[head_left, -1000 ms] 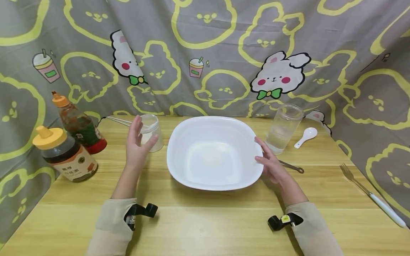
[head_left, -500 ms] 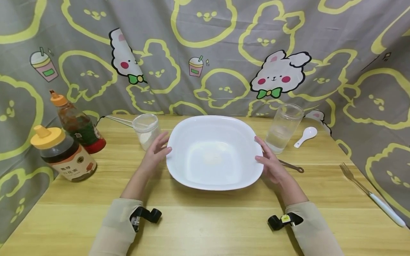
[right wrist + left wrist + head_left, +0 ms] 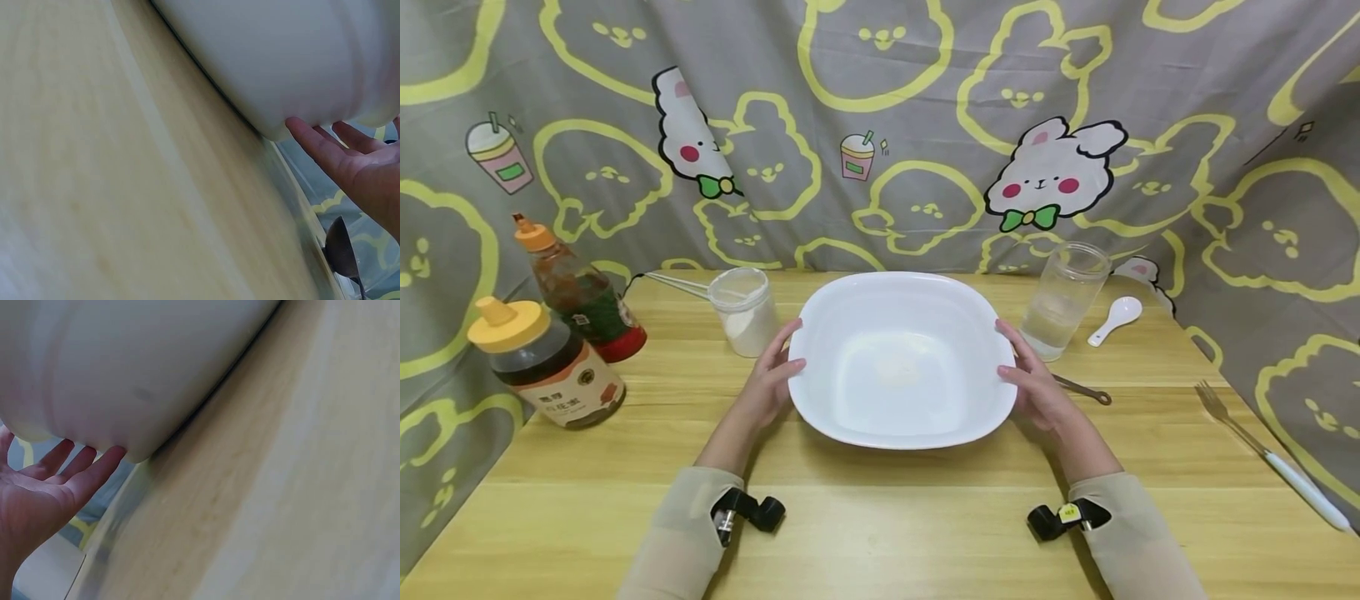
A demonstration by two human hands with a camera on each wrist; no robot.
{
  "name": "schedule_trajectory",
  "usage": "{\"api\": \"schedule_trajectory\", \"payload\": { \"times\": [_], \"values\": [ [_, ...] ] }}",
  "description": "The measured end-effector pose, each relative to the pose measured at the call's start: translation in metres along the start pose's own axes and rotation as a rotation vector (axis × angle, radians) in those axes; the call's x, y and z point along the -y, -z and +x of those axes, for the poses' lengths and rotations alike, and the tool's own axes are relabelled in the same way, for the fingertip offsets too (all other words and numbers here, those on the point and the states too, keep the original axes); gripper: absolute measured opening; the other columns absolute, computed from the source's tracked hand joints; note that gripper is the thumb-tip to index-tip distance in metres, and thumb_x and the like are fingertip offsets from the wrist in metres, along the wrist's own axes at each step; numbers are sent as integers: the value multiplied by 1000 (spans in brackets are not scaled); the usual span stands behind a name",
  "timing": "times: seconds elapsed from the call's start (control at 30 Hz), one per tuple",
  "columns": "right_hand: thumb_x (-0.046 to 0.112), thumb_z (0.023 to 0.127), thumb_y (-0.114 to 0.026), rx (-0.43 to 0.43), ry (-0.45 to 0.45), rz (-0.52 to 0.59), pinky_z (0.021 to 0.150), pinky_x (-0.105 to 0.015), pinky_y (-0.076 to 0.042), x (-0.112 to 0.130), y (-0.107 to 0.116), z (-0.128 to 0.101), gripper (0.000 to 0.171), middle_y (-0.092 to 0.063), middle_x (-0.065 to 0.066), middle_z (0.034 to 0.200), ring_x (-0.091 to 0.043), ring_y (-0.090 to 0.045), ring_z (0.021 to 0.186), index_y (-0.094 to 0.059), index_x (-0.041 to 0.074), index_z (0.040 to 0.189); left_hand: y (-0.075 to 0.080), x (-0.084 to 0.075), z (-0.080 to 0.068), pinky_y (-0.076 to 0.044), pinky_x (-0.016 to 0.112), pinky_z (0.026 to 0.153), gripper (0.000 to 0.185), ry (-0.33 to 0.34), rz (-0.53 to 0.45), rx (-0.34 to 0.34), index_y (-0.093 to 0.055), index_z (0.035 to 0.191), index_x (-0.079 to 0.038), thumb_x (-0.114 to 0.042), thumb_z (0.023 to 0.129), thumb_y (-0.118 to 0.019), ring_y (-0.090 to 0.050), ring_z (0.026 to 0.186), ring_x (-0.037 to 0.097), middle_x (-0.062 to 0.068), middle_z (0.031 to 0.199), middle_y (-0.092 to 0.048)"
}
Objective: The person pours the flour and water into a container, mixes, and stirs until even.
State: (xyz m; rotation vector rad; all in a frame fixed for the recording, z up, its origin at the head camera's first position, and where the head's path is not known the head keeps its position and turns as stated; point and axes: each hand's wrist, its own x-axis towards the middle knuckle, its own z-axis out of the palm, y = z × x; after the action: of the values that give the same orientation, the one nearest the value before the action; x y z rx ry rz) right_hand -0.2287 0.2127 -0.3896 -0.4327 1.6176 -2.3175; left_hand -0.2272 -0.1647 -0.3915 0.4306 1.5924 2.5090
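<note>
A white rounded basin (image 3: 902, 400) stands on the wooden table in front of me. My left hand (image 3: 769, 385) grips its left edge, thumb at the rim and the other fingers against the outer wall. At the opposite edge my right hand (image 3: 1036, 385) holds the rim the same way. In the left wrist view, fingertips (image 3: 115, 453) touch the basin's side low down. The right wrist view likewise has fingertips (image 3: 294, 124) against the outer wall. A faint pale patch shows on the basin's bottom; whether it is a reflection, I cannot tell.
A jar of white powder (image 3: 748, 329) stands behind my left hand. A honey bottle (image 3: 561, 379) and a sauce bottle (image 3: 591, 304) are far left. Right are a glass of water (image 3: 1060, 312), a white spoon (image 3: 1120, 317), a dark ladle (image 3: 340, 247) and a fork (image 3: 1262, 446).
My left hand has come from in front of the powder jar, right and down, to the basin's left edge and taken hold of it. The right hand has stayed on the rim.
</note>
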Motion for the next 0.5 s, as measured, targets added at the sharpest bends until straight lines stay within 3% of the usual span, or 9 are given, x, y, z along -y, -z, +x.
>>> {"api": "schedule_trajectory", "payload": {
  "times": [0.3,0.5],
  "values": [
    [0,85,-43,-24,-10,-38,69,-41,-50,3,2,-1,64,-24,-14,126,-22,-52,94,-16,23,139,0,3,-1,-50,31,71,61,-11,47,15,-23,136,-13,5,80,-41,-49,99,26,22,127,-28],
    [3,85,-47,-116,23,-188,73,-34,-49,14,-2,-1,63,-19,-25,133,-19,-49,99,-15,15,139,-1,3,-1,-51,32,70,61,-19,53,8,-23,136,-13,4,80,-42,-50,96,22,22,126,-28]
  ]
}}
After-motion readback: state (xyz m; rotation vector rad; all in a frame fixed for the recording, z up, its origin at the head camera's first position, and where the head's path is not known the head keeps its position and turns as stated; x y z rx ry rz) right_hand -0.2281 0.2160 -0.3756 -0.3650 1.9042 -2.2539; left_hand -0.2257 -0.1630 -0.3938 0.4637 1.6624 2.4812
